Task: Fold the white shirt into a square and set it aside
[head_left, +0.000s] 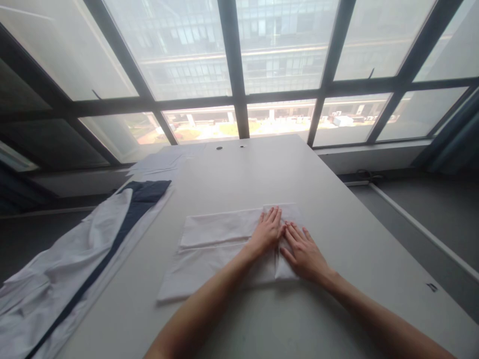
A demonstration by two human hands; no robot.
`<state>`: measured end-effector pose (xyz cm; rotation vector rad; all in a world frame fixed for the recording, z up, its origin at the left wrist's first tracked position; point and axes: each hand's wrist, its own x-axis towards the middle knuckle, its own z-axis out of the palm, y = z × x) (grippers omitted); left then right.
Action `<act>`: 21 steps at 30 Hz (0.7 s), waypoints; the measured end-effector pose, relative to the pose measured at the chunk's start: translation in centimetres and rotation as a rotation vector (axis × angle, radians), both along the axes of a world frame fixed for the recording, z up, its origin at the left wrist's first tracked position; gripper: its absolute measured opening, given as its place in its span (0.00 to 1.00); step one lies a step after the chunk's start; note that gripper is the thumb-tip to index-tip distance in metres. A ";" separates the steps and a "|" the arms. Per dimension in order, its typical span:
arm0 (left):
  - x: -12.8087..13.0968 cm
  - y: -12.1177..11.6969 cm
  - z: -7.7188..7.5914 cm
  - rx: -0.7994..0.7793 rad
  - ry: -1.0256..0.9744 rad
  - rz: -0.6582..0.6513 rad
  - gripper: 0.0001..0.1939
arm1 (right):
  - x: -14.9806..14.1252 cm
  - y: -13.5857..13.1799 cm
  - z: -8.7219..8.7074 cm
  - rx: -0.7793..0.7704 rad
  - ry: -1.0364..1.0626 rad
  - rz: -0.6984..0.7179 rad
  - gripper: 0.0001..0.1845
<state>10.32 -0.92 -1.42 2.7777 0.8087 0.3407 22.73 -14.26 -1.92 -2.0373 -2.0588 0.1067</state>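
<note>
Left hand [267, 230] and right hand [304, 252] lie open, palms down, on white cloth's [219, 230] folded right end. Cloth rests on pale desk [247, 174]; white-and-navy fabric [93, 232] lies along left edge.

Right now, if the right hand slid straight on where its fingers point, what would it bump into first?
Most likely the left hand. The right hand points that way and lies right beside it on the white cloth; whether they already touch is hard to tell.
</note>
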 end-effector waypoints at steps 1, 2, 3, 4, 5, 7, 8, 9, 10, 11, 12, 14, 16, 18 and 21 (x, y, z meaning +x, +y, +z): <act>-0.5 0.4 0.0 0.019 0.023 0.030 0.33 | 0.0 0.0 0.0 0.001 -0.006 0.000 0.36; -1.2 0.8 0.1 0.034 0.045 0.070 0.34 | 0.0 0.0 0.0 0.001 -0.009 -0.001 0.36; -2.1 1.4 0.2 0.044 0.068 0.116 0.35 | 0.0 0.0 0.0 0.001 -0.010 0.000 0.36; -3.3 2.0 0.2 0.050 0.097 0.163 0.35 | 0.0 0.0 0.0 -0.001 -0.010 -0.001 0.36; -4.7 2.6 0.2 0.054 0.128 0.209 0.35 | 0.0 0.0 0.1 -0.005 -0.010 -0.002 0.36; -8.0 3.9 0.0 0.065 0.189 0.285 0.35 | 0.0 0.0 0.1 -0.010 -0.009 -0.005 0.36; -9.7 4.5 -0.2 0.074 0.213 0.313 0.35 | 0.0 -0.1 0.1 -0.012 -0.009 -0.007 0.36; -11.4 5.1 -0.3 0.077 0.230 0.325 0.35 | 0.0 -0.1 0.1 -0.012 -0.008 -0.008 0.36; -12.9 5.6 -0.5 0.078 0.242 0.325 0.35 | 0.0 -0.1 0.2 -0.011 -0.008 -0.008 0.36; -14.1 6.0 -0.6 0.083 0.249 0.325 0.35 | -0.1 -0.1 0.2 -0.008 -0.007 -0.006 0.35; -15.0 6.3 -0.8 0.085 0.251 0.323 0.35 | -0.1 -0.1 0.2 -0.004 -0.006 -0.004 0.35; -16.1 6.7 -0.9 0.088 0.251 0.327 0.35 | -0.1 -0.1 0.2 0.006 -0.007 -0.001 0.35; -16.2 6.7 -1.1 0.085 0.246 0.338 0.35 | -0.1 -0.1 0.3 0.014 -0.013 0.000 0.35; -16.1 6.6 -1.2 0.086 0.231 0.344 0.34 | -0.1 -0.1 0.2 0.016 -0.021 -0.002 0.35; -15.9 6.4 -1.4 0.088 0.191 0.340 0.33 | -0.1 -0.1 0.2 0.013 -0.027 -0.003 0.35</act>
